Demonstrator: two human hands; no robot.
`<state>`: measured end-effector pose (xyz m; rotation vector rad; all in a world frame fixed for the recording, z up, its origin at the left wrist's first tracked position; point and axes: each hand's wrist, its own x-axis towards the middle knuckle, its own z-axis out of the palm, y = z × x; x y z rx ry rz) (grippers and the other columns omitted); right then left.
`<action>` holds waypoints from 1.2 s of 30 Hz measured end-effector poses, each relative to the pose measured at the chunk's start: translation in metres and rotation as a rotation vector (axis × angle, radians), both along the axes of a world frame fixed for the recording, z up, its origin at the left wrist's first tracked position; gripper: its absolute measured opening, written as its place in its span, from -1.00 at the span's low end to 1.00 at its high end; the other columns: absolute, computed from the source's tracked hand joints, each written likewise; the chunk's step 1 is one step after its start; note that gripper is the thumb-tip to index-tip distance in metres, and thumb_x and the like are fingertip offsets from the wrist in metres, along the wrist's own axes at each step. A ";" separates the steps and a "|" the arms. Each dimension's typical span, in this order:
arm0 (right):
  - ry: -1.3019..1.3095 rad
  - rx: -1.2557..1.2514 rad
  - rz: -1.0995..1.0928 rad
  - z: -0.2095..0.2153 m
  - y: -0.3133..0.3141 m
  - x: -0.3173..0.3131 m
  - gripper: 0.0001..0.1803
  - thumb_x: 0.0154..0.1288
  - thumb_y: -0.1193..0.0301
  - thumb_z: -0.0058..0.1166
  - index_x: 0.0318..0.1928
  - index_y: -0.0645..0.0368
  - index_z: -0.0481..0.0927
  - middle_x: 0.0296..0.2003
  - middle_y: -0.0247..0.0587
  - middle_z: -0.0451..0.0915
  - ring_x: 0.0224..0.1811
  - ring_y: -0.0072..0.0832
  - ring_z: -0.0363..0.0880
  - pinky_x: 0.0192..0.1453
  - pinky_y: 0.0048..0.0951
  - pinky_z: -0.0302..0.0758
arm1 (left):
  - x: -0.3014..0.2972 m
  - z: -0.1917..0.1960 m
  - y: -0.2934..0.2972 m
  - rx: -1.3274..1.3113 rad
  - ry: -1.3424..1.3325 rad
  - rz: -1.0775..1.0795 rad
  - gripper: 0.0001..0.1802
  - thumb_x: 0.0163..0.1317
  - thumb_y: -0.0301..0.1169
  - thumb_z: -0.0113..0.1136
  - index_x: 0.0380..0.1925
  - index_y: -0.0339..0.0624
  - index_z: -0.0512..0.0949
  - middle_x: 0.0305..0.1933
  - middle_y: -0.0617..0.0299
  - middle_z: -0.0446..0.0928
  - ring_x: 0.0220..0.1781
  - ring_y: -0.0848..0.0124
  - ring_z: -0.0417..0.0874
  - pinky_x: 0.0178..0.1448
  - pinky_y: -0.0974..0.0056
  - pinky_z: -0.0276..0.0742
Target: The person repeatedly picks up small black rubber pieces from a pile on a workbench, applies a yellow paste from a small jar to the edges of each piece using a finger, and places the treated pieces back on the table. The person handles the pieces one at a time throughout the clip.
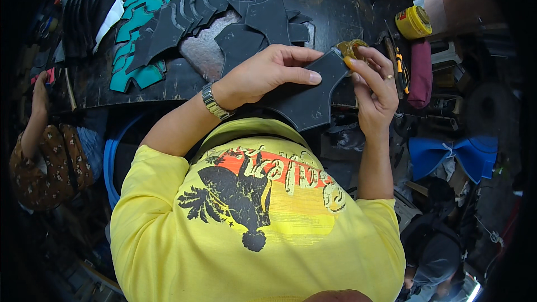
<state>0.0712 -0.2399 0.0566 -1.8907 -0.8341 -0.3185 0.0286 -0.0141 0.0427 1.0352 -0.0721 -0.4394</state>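
Head view — left hand (263,75) flat on black piece (313,98), right hand (372,86) pinching brush (349,50) at edge.

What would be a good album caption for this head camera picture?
Left hand pressing a dark cut piece flat while the right hand dabs its edge with a glue-coated brush, beside stacked black and teal pieces.

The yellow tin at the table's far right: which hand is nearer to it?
Right. The right hand sits just below and left of the yellow tin, working at the corner of the black cut piece. The left hand presses that piece farther left.
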 end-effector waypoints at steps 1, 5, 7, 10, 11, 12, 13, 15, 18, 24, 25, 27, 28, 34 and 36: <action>-0.054 -0.031 -0.005 0.000 -0.004 0.000 -0.53 0.07 0.82 0.05 -0.06 0.09 0.72 0.04 -0.16 0.50 0.11 -0.33 0.52 0.18 -0.40 0.44 | 0.001 0.000 0.001 -0.003 0.021 0.008 -0.56 0.27 -0.47 0.27 0.15 -0.32 0.52 -0.08 0.25 0.65 -0.10 0.58 0.65 0.04 0.50 0.55; -0.081 0.027 -0.042 0.000 -0.009 -0.005 -0.53 0.10 0.81 0.04 -0.04 0.11 0.71 0.09 -0.15 0.47 0.11 -0.32 0.51 0.19 -0.40 0.43 | 0.004 -0.001 -0.002 -0.035 0.019 0.092 -0.63 0.34 -0.44 0.19 0.12 -0.33 0.53 -0.09 0.26 0.66 -0.16 0.62 0.65 -0.04 0.54 0.59; -0.064 0.079 -0.054 -0.001 -0.007 -0.008 -0.53 0.13 0.79 0.05 0.01 0.13 0.68 0.13 -0.13 0.43 0.12 -0.29 0.50 0.22 -0.38 0.41 | 0.005 -0.002 -0.006 0.044 -0.059 0.105 -0.63 0.35 -0.43 0.18 0.12 -0.35 0.54 -0.08 0.27 0.65 -0.15 0.63 0.63 -0.03 0.53 0.58; -0.060 -0.055 -0.109 -0.005 0.002 -0.009 -0.53 0.13 0.76 0.07 0.05 0.12 0.67 0.13 -0.13 0.43 0.16 -0.29 0.48 0.25 -0.38 0.39 | 0.004 -0.003 -0.014 0.128 -0.150 0.144 -0.62 0.36 -0.42 0.18 0.13 -0.37 0.53 -0.07 0.29 0.64 -0.13 0.64 0.60 -0.01 0.51 0.57; -0.062 -0.075 -0.112 -0.007 0.005 -0.010 -0.49 0.12 0.74 0.10 0.09 0.10 0.65 0.13 -0.12 0.44 0.18 -0.25 0.47 0.25 -0.34 0.39 | 0.003 -0.002 -0.015 0.163 -0.163 0.157 -0.62 0.36 -0.42 0.17 0.13 -0.38 0.52 -0.07 0.29 0.63 -0.12 0.65 0.59 -0.01 0.50 0.57; -0.097 -0.091 -0.120 -0.008 0.007 -0.010 -0.48 0.12 0.74 0.10 0.10 0.10 0.64 0.14 -0.11 0.45 0.18 -0.23 0.46 0.26 -0.33 0.39 | 0.002 -0.002 -0.016 0.160 -0.182 0.169 -0.61 0.36 -0.42 0.17 0.14 -0.38 0.52 -0.07 0.29 0.63 -0.12 0.64 0.59 -0.01 0.49 0.57; -0.120 -0.113 -0.127 -0.010 0.008 -0.010 -0.47 0.11 0.74 0.10 0.11 0.09 0.63 0.14 -0.10 0.45 0.18 -0.22 0.46 0.26 -0.31 0.39 | 0.002 -0.002 -0.016 0.170 -0.188 0.179 -0.61 0.37 -0.42 0.17 0.14 -0.38 0.52 -0.07 0.29 0.63 -0.11 0.64 0.58 0.00 0.49 0.56; -0.144 -0.120 -0.120 -0.013 0.010 -0.010 -0.44 0.10 0.74 0.10 0.15 0.08 0.62 0.16 -0.07 0.45 0.18 -0.16 0.46 0.27 -0.27 0.38 | 0.000 -0.001 -0.015 0.185 -0.193 0.202 -0.61 0.37 -0.41 0.17 0.14 -0.38 0.51 -0.06 0.29 0.63 -0.11 0.64 0.58 0.00 0.49 0.56; -0.192 -0.163 -0.138 -0.017 0.011 -0.010 -0.41 0.08 0.75 0.10 0.15 0.06 0.62 0.14 -0.07 0.47 0.17 -0.16 0.47 0.26 -0.25 0.40 | 0.001 -0.001 -0.015 0.163 -0.186 0.214 -0.62 0.38 -0.41 0.16 0.14 -0.37 0.52 -0.06 0.29 0.63 -0.12 0.65 0.59 -0.02 0.50 0.57; -0.326 -0.245 -0.132 -0.018 0.008 -0.010 -0.38 0.00 0.76 0.14 0.12 0.02 0.65 0.07 -0.09 0.52 0.10 -0.16 0.51 0.20 -0.24 0.44 | 0.006 -0.004 -0.014 0.017 -0.115 0.204 -0.61 0.35 -0.44 0.19 0.14 -0.38 0.50 -0.08 0.21 0.65 -0.15 0.60 0.65 -0.06 0.50 0.62; -0.326 -0.250 -0.123 -0.018 0.008 -0.011 -0.38 -0.01 0.76 0.14 0.12 0.02 0.65 0.05 -0.10 0.52 0.08 -0.16 0.52 0.19 -0.24 0.45 | 0.007 -0.004 -0.013 0.012 -0.104 0.214 -0.61 0.35 -0.44 0.18 0.14 -0.38 0.50 -0.08 0.20 0.65 -0.15 0.59 0.66 -0.06 0.49 0.63; -0.322 -0.239 -0.100 -0.017 0.008 -0.012 -0.38 -0.02 0.77 0.16 0.10 0.02 0.66 0.03 -0.11 0.54 0.05 -0.18 0.54 0.16 -0.26 0.47 | 0.007 -0.005 -0.013 -0.008 -0.085 0.219 -0.61 0.36 -0.45 0.18 0.15 -0.38 0.50 -0.08 0.19 0.65 -0.16 0.58 0.67 -0.07 0.49 0.64; -0.304 -0.229 -0.081 -0.017 0.008 -0.013 -0.39 -0.03 0.77 0.16 0.09 0.03 0.67 0.02 -0.11 0.54 0.04 -0.19 0.54 0.15 -0.27 0.48 | 0.007 -0.005 -0.012 -0.025 -0.076 0.215 -0.61 0.36 -0.46 0.17 0.15 -0.38 0.50 -0.08 0.18 0.65 -0.17 0.57 0.68 -0.08 0.49 0.65; -0.176 -0.135 0.058 -0.015 0.004 -0.014 -0.45 -0.05 0.76 0.21 0.01 0.07 0.70 -0.05 -0.12 0.57 -0.02 -0.24 0.57 0.07 -0.34 0.49 | 0.006 -0.007 -0.011 -0.039 -0.029 0.186 -0.62 0.36 -0.47 0.16 0.15 -0.38 0.49 -0.08 0.17 0.65 -0.19 0.55 0.70 -0.10 0.47 0.67; -0.147 -0.112 0.099 -0.014 0.002 -0.016 -0.47 -0.04 0.76 0.21 -0.01 0.08 0.71 -0.08 -0.12 0.59 -0.04 -0.24 0.57 0.06 -0.35 0.49 | 0.007 -0.007 -0.010 -0.048 -0.019 0.173 -0.62 0.36 -0.47 0.16 0.14 -0.38 0.49 -0.08 0.16 0.65 -0.19 0.54 0.70 -0.10 0.46 0.68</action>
